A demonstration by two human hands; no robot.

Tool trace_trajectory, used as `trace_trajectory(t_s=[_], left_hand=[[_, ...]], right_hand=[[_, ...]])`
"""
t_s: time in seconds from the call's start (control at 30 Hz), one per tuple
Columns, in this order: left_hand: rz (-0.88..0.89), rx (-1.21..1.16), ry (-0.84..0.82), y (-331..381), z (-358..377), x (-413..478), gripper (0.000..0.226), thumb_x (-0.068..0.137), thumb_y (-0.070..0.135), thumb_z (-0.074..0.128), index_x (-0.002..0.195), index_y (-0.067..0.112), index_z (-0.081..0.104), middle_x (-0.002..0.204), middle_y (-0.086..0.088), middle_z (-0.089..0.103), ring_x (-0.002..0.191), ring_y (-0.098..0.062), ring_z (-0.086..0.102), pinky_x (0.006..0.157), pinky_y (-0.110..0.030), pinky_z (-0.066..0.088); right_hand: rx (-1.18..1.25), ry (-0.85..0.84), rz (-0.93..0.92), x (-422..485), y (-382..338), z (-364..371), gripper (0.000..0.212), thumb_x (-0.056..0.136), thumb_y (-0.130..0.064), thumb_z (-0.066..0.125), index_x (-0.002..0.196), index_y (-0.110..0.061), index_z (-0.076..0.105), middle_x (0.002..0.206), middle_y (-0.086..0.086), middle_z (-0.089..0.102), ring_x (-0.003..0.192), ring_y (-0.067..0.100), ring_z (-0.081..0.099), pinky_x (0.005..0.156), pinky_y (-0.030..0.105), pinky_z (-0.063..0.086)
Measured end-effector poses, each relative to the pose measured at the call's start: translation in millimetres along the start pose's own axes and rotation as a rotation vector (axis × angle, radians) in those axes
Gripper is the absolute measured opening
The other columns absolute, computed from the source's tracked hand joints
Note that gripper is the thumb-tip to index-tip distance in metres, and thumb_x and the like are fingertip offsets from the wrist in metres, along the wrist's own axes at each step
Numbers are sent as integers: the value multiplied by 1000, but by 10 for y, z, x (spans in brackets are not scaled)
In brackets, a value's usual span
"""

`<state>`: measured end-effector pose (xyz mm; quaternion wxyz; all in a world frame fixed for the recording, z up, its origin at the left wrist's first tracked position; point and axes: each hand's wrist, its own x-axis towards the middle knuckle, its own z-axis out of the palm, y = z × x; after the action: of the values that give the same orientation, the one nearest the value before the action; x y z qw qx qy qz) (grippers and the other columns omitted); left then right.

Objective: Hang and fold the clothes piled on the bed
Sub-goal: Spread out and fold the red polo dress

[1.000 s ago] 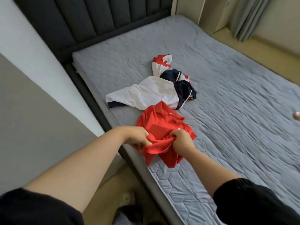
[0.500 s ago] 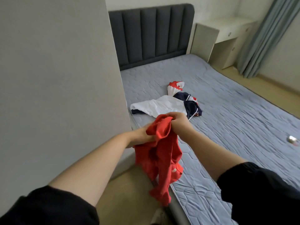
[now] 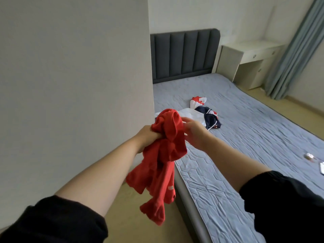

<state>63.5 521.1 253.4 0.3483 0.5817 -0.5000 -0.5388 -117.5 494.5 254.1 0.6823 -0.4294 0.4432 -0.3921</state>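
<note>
Big pale wall [image 3: 73, 76] fills the left side, and right of it the bed [image 3: 254, 134] runs away to a dark padded headboard [image 3: 184, 55]. There's a white desk [image 3: 249, 53] and a grey-blue curtain [image 3: 291, 50] at the far right.

Front and centre is the red shirt [image 3: 163, 158]. It's up off the mattress, bunched at the top and dangling over the near-left edge of the bed above the floor. So one garment is in hand, but it's crumpled, not on a hanger and not folded.

Behind it, mid-bed, lies the rest of the pile: a white top [image 3: 191, 114], a navy piece [image 3: 211, 118] tangled on its right, and a red-and-white piece [image 3: 198, 100] just beyond. None of them is folded, and no hanger or folded stack is in sight. By my reckoning the job has barely begun, with everything left to do.

Now the hands. The left hand [image 3: 146, 137] has its fingers clamped on a fistful of red cloth near the top of the bunch. The right hand [image 3: 193, 131] sits tight against the shirt's right side. Its fingers are bent and blurred, and I cannot tell whether they pinch the cloth or only brush it.

Far right on the mattress are a couple of small pale objects [image 3: 309, 156], too small to name.
</note>
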Motion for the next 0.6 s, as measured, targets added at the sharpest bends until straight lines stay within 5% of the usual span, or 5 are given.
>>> trace_trajectory(t_s=[0.23, 0.37, 0.47, 0.53, 0.6], left_hand=[[24, -301, -125, 393, 725, -686, 22, 97, 6, 45, 114, 6, 59, 103, -13, 64, 94, -26, 61, 90, -38, 51], [16, -357, -192, 497, 1390, -967, 24, 101, 13, 39, 123, 10, 48, 119, -16, 54, 111, -29, 50, 107, -45, 39], [11, -323, -175, 492, 1848, -1099, 21, 101, 19, 42, 106, 7, 58, 98, -8, 68, 91, -18, 64, 86, -32, 54], [50, -95, -173, 439, 2050, -1180, 19, 99, 9, 43, 89, 7, 59, 71, 2, 67, 62, -7, 62, 57, -19, 50], [12, 410, -288, 327, 2173, -1210, 15, 91, -8, 46, 93, 0, 60, 80, -3, 63, 69, -10, 56, 63, -25, 47]], right_hand=[[-649, -191, 238, -824, 593, -917, 87, 76, 23, 38, 150, -23, 27, 148, 10, 34, 129, 21, 38, 92, 30, 38], [-733, -131, 164, -1291, 828, -1476, 53, 78, 12, 62, 125, -11, 57, 108, 15, 64, 98, 26, 58, 91, 42, 49], [-627, 84, 185, -1548, 781, -1867, 33, 81, 7, 54, 85, -22, 70, 61, -2, 61, 59, 13, 52, 54, 24, 43], [-475, 232, 200, -1661, 693, -2136, 40, 80, 10, 44, 82, -20, 70, 53, 0, 53, 51, 14, 41, 53, 22, 32], [-296, 311, 177, -1715, 567, -2338, 51, 80, 16, 32, 95, -17, 68, 61, 6, 51, 54, 16, 39, 58, 25, 34]])
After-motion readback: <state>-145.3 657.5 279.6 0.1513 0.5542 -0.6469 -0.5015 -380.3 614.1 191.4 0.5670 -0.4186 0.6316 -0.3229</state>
